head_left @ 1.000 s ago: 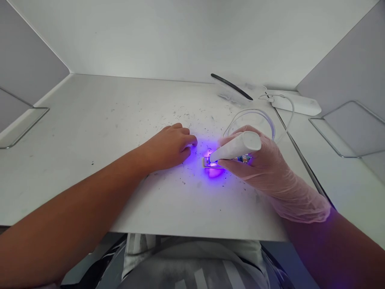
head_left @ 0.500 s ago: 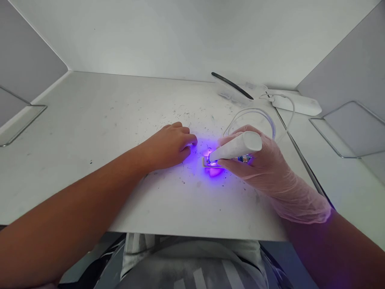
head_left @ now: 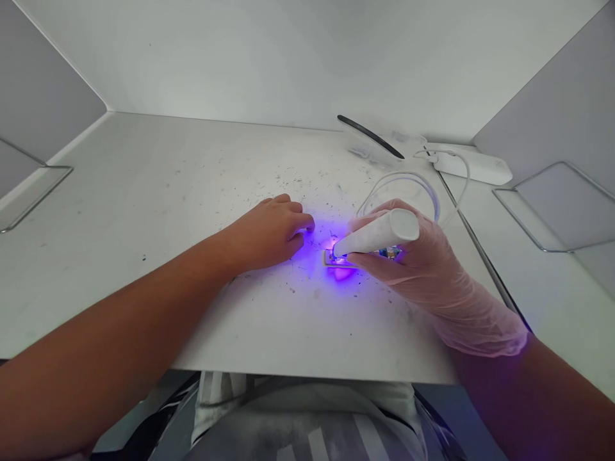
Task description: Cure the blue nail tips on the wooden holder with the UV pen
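Observation:
My right hand [head_left: 418, 275], in a thin pinkish see-through glove, is wrapped round a white handheld UV lamp [head_left: 379, 232]. The lamp's narrow end points down at a small flat piece with a pale rim [head_left: 327, 258] lying on the table, and purple light spreads around it. Shiny small parts [head_left: 390, 252] show beside the gloved fingers; what they belong to is partly hidden. My bare left hand [head_left: 273, 232] rests on the table left of the glow. Its fingers are loosely bent, thumb and index finger apart, with nothing held.
Dark specks litter the white tabletop [head_left: 120, 173]. Behind the lamp lie a coiled white cable [head_left: 408, 174], a clear plastic bag [head_left: 368, 150] with a black nail-file-like strip [head_left: 369, 136], and a white power strip [head_left: 473, 165]. Wire frames [head_left: 533, 244] stand at both sides.
Both hands and the lamp hold almost the same place. The whole view has shifted very slightly.

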The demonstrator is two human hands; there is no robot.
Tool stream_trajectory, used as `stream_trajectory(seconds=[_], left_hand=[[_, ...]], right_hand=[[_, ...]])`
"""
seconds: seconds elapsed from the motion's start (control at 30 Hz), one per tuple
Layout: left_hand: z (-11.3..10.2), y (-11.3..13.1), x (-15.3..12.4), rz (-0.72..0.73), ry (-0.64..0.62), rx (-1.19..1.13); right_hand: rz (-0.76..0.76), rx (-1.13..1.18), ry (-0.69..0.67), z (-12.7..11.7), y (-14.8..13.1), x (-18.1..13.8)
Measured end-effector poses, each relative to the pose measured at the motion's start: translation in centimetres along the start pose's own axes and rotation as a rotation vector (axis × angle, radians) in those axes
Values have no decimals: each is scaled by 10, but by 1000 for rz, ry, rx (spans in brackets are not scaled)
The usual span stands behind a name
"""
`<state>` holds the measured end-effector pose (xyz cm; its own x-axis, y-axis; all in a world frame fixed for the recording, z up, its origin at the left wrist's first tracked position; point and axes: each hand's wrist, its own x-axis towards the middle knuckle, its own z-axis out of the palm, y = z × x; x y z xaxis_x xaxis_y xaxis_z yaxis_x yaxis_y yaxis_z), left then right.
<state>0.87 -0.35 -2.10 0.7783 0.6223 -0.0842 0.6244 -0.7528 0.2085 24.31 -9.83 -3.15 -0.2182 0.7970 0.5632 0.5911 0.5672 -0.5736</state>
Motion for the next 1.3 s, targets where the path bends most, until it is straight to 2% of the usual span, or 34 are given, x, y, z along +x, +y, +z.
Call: stream_trajectory(seconds=[0.53,0.77,1.07,1.3], left_hand=[[1,-1,0,14,16,7],[1,-2,0,14,6,8],[-1,1,0,13,8,-12],[0,0,-1,19,17,-24]], right_hand=[[-95,29,-11,-3,3,3],[-70,-47,-17,-4,0,2],[-64,-39,-20,-4,-1,4],[-161,-58,-15,-5,0,6]])
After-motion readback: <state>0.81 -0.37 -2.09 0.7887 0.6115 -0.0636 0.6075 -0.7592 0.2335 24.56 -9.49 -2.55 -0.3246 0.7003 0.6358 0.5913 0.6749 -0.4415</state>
